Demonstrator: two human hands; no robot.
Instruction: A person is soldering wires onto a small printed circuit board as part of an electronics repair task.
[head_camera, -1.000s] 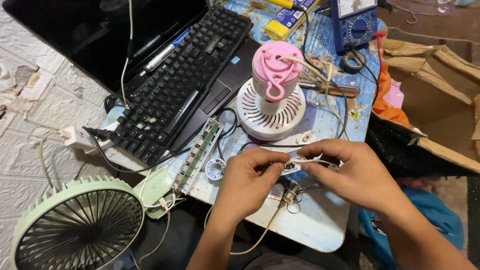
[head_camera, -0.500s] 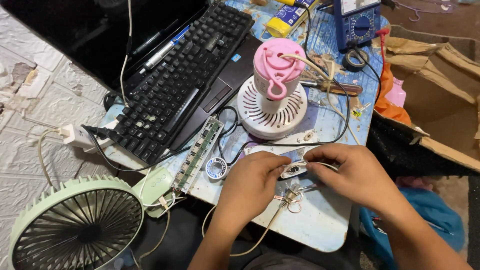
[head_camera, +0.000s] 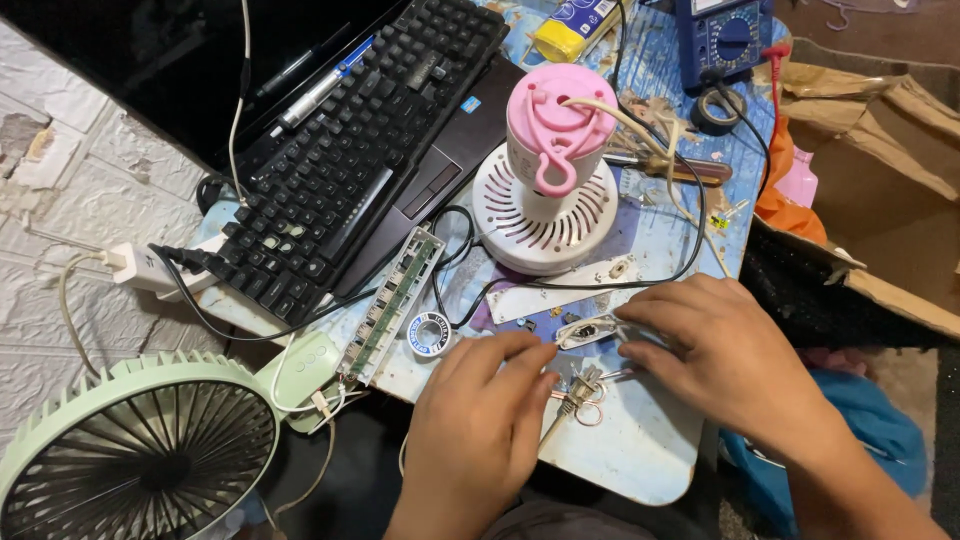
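Seen from above, two bare hands are working close together at the near edge of a small blue worktable. The left hand is lying palm down, its fingers together and stretched toward a small white oblong part, with the fingertips just beside it. The right hand is arching over from the other side, fingers slightly spread and curled, their tips touching or almost touching the same part; whether either hand is actually pinching it cannot be told. Just below the part, between the hands, a small metal piece with wire loops is lying on the table. Behind them a pink and white round device is standing upright. A black keyboard is resting to the left, and a pale green fan is sitting at the lower left
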